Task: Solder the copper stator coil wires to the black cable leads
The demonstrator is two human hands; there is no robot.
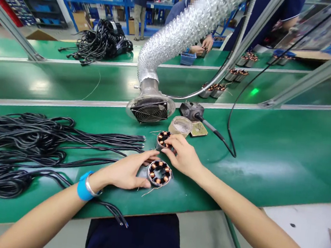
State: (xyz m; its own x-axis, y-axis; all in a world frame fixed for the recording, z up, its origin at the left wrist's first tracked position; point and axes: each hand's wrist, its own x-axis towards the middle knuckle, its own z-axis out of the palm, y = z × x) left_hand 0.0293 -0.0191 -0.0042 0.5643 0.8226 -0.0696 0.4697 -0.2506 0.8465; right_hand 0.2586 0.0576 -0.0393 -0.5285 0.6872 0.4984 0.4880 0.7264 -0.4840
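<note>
A ring-shaped motor stator (159, 173) with copper coils rests on the green bench near its front edge. My left hand (129, 170) lies around its left side, thumb and fingers apart, the fingers partly hidden behind the stator. Just beyond, a second stator (162, 139) stands on the bench with thin wires sticking out to its left. The fingers of my right hand (180, 153) are closed on the right side of that second stator.
Bundles of black cables (34, 137) cover the left bench. Beyond my hands are a fume extractor (151, 108), a round tub (180, 126), a soldering iron in its holder (192, 110) and its looping cord. More stators (213, 90) stand farther back, where a person's hands (203, 46) work.
</note>
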